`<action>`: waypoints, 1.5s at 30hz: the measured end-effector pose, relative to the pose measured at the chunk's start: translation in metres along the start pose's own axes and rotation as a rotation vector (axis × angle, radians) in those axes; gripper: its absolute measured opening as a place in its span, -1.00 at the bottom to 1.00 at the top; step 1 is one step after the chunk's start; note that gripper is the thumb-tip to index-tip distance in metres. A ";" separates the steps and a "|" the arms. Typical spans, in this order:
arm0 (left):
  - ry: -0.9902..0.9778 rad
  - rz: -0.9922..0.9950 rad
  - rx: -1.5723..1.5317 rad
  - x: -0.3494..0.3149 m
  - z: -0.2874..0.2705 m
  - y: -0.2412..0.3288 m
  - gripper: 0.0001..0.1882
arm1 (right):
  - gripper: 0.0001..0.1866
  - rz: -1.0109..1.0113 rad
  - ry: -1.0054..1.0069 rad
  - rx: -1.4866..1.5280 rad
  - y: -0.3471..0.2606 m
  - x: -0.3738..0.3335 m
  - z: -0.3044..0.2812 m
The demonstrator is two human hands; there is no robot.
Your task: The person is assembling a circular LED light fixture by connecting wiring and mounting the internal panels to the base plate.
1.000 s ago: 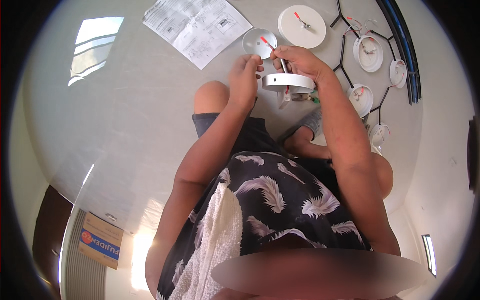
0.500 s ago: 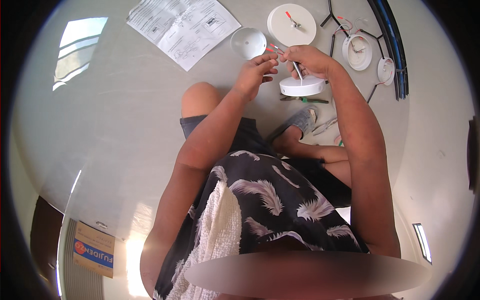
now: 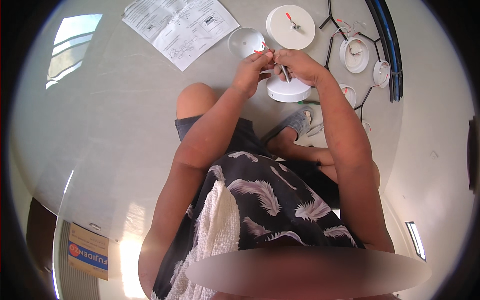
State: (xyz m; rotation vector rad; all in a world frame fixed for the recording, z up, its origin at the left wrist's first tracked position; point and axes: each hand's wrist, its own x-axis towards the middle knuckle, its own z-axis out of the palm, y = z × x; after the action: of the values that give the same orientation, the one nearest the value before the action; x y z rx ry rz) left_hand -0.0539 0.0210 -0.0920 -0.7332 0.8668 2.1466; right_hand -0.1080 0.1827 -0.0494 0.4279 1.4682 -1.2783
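Observation:
My left hand [image 3: 253, 73] pinches thin wires with red tips [image 3: 258, 52] just left of my right hand. My right hand [image 3: 300, 66] is closed round a short silver metal tube [image 3: 285, 74], which tilts down towards a white round disc [image 3: 289, 92]. Whether the tube is joined to the disc cannot be made out. The disc hangs or rests right below both hands. A white round cup [image 3: 246, 42] lies beyond my left hand, and a larger white round plate [image 3: 290, 27] with a red-tipped wire and metal fitting at its centre lies beyond my right.
A printed instruction sheet [image 3: 182, 30] lies at the far left. To the right are black branching rods [image 3: 329, 50] with white round cups [image 3: 354, 55] and a bundle of black tubes [image 3: 387, 45]. Green-handled pliers [image 3: 310, 102] and a slippered foot [image 3: 295, 125] are near the disc.
My left hand has closed on the red-tipped wires, where its fingers were apart from them before. My right hand, the tube and the disc have shifted slightly left and towards me.

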 end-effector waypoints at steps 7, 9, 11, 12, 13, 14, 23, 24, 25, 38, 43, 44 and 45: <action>-0.007 0.059 -0.033 -0.002 -0.003 0.006 -0.66 | -0.75 0.029 -0.005 0.214 0.007 0.002 0.019; 0.010 0.082 -0.034 -0.003 -0.007 0.006 -0.70 | -0.75 0.025 -0.017 0.238 0.008 0.003 0.026; -0.028 0.076 -0.121 0.001 -0.005 0.003 -0.77 | -0.74 -0.012 0.005 0.275 0.011 0.003 0.024; -0.034 0.089 -0.115 0.004 -0.002 0.001 -0.76 | -0.72 -0.031 -0.011 0.278 0.015 0.005 0.018; -0.036 0.099 -0.111 0.007 0.000 -0.002 -0.75 | -0.72 -0.030 0.013 0.274 0.014 0.003 0.017; -0.007 0.106 -0.101 0.008 0.000 -0.004 -0.75 | -0.72 -0.029 0.036 0.269 0.011 -0.001 0.019; 0.106 0.083 -0.097 0.004 0.000 0.000 -0.78 | -0.72 -0.021 -0.021 0.282 0.013 0.006 0.021; 0.103 0.083 -0.099 0.004 0.000 0.000 -0.78 | -0.73 -0.019 -0.023 0.284 0.014 0.006 0.020; 0.107 0.069 -0.091 0.004 0.000 0.001 -0.78 | -0.73 -0.019 -0.020 0.284 0.013 0.006 0.020; 0.103 0.030 -0.088 0.002 0.000 0.003 -0.81 | -0.71 0.030 0.031 0.221 0.009 0.006 0.023; 0.117 0.028 -0.090 0.001 0.000 0.002 -0.82 | -0.73 0.044 0.067 0.200 0.006 0.004 0.029; 0.117 0.027 -0.092 0.001 0.001 0.002 -0.82 | -0.73 0.049 0.071 0.200 0.008 0.004 0.028; 0.117 0.028 -0.092 0.001 0.001 0.003 -0.82 | -0.73 0.054 0.075 0.199 0.009 0.005 0.027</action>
State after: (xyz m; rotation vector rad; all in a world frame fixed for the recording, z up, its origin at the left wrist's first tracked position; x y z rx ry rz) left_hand -0.0569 0.0210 -0.0913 -0.9051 0.8474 2.1984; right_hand -0.0896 0.1613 -0.0534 0.6493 1.3863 -1.3830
